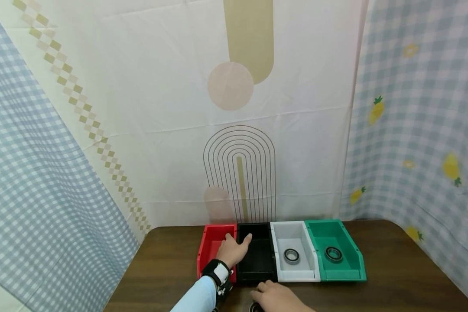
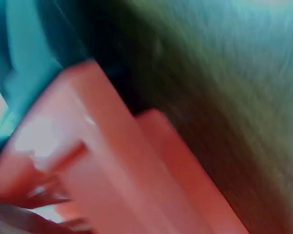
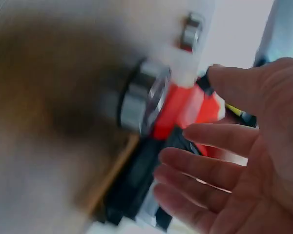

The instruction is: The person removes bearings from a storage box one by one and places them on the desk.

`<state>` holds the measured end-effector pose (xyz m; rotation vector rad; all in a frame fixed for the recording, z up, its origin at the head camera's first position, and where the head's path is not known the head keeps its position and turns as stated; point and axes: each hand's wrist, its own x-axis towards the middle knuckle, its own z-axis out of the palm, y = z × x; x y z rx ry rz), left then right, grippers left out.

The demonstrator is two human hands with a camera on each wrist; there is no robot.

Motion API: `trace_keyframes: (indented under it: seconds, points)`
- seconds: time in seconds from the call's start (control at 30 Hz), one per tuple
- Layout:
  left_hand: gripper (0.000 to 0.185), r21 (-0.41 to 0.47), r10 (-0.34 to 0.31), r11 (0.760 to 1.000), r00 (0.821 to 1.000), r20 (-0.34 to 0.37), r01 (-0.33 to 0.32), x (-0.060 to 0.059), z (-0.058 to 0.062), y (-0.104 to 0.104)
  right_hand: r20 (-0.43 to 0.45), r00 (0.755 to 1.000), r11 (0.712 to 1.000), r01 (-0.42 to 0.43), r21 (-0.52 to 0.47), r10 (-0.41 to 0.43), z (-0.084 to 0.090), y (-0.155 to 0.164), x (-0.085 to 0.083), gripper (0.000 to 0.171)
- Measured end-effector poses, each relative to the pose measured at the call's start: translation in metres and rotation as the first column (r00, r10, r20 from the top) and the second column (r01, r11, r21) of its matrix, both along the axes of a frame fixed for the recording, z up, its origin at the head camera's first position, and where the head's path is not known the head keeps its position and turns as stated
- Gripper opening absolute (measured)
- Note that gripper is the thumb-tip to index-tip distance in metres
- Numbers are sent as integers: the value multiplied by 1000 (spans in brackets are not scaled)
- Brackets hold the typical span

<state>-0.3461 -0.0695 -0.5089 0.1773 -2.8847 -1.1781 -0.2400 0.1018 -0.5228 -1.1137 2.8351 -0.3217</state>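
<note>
My left hand (image 1: 232, 251) reaches over the wall between a red bin (image 1: 203, 251) and a black bin (image 1: 257, 251), thumb spread from the fingers, with no object visible in it. The left wrist view shows mostly the red bin (image 2: 112, 156), blurred. In front of the black bin, my right hand (image 1: 278, 298) is beside a ring bearing (image 1: 255, 307) on the table. Up close, the right hand (image 3: 244, 146) has loosely extended fingers, a gap separating them from the bearing (image 3: 144, 97). A second bearing (image 3: 191, 31) lies farther off.
A white bin (image 1: 296, 273) and a green bin (image 1: 341, 274) complete the row, each with a bearing inside: one in the white (image 1: 291, 256), one in the green (image 1: 333, 254). The brown table (image 1: 164, 260) ends at cloth curtains (image 1: 171, 173) behind and at both sides.
</note>
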Motion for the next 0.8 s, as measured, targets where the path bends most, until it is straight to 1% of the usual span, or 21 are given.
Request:
trace_keyframes:
  seconds: [0.03,0.1,0.17,0.23,0.3,0.4,0.47,0.5,0.53,0.6,0.7,0.8]
  points:
    - [102,7,1,1000,1000,-19,-1,3,1,0,4,1000,1000,29,-10,-29,11,4,4,41]
    - [100,7,3,1000,997,-76,-2,11,3,2,-7,997,996,72,-45,-72,26,15,8,46]
    - [96,-11,1,1000,991,-137,-3,21,6,3,-15,992,989,121,-84,-122,35,28,10,50]
    - [94,-29,-9,1000,980,-197,4,33,8,3,-35,985,978,164,-129,-169,39,41,11,52]
    - [91,-77,-43,997,966,-254,24,48,9,2,-72,975,965,197,-170,-212,41,54,11,50]
    - [89,-186,-129,980,942,-310,73,69,6,-1,-162,945,945,246,-217,-284,43,72,13,45]
    - [88,-256,-196,960,926,-322,114,82,4,-2,-219,918,930,279,-238,-331,44,82,15,41]
    - [87,-279,-224,951,924,-311,136,87,3,-2,-242,905,924,292,-248,-351,44,87,15,40]
    - [86,-290,-250,943,921,-299,162,92,3,-3,-260,892,919,308,-248,-369,44,90,16,39]
    - [84,-277,-283,938,921,-266,208,99,3,-1,-271,878,909,330,-255,-394,43,96,16,39]
    - [83,-246,-309,936,925,-222,253,105,5,3,-246,878,900,347,-263,-410,41,100,17,39]
    - [81,-206,-322,937,924,-207,281,108,8,8,-212,885,895,353,-271,-414,39,102,18,40]
